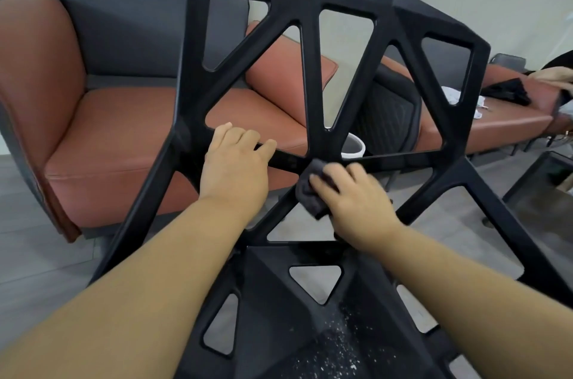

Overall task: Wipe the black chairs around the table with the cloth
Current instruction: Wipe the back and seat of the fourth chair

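A black chair (313,46) with triangular cut-outs in its back and seat fills the middle of the head view. My left hand (237,161) grips the horizontal bar at the bottom of the chair back, fingers curled over it. My right hand (350,195) holds a bunched dark grey cloth (310,189) and presses it against the strut junction where back meets seat. White specks lie on the seat (335,344) near the bottom of the view.
A rust-brown sofa (130,136) with dark grey cushions stands behind the chair. A white bin (353,149) shows through the chair back. A brown bench (508,121) at right carries black and white items. A dark table edge (545,167) is at far right.
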A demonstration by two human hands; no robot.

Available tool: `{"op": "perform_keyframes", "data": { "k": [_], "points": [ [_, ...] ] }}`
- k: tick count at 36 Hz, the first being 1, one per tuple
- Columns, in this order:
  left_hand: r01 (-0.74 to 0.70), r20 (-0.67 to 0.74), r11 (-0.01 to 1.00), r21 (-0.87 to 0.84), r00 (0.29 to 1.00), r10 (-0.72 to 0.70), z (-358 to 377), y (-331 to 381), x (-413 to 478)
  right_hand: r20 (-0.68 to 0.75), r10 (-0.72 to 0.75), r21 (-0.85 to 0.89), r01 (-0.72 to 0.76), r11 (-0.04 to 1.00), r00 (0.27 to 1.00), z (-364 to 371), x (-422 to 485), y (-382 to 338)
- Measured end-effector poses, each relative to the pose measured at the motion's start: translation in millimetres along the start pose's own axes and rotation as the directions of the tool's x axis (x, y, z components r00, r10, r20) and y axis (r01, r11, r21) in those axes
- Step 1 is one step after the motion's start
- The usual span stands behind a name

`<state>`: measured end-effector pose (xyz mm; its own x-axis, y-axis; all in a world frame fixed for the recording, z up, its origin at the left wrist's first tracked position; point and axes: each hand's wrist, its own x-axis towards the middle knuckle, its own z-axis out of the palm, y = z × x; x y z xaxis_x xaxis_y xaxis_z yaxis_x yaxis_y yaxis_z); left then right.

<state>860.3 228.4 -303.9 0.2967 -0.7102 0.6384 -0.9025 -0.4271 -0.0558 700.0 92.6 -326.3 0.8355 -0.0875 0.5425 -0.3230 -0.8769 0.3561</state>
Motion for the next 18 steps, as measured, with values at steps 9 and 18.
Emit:
{"op": "perform_keyframes", "data": {
  "k": [9,18],
  "points": [
    [-0.059,-0.093,0.993,-0.099,0.994,0.050,1,-6,3,-0.241,0.219,0.091,-0.203,0.975,0.946,-14,56,1],
    [-0.043,-0.024,0.988,-0.150,0.999,0.040,1,-9,0,-0.050,-0.039,0.046,0.042,0.998,0.998,26,-17,-31]
  ]
}}
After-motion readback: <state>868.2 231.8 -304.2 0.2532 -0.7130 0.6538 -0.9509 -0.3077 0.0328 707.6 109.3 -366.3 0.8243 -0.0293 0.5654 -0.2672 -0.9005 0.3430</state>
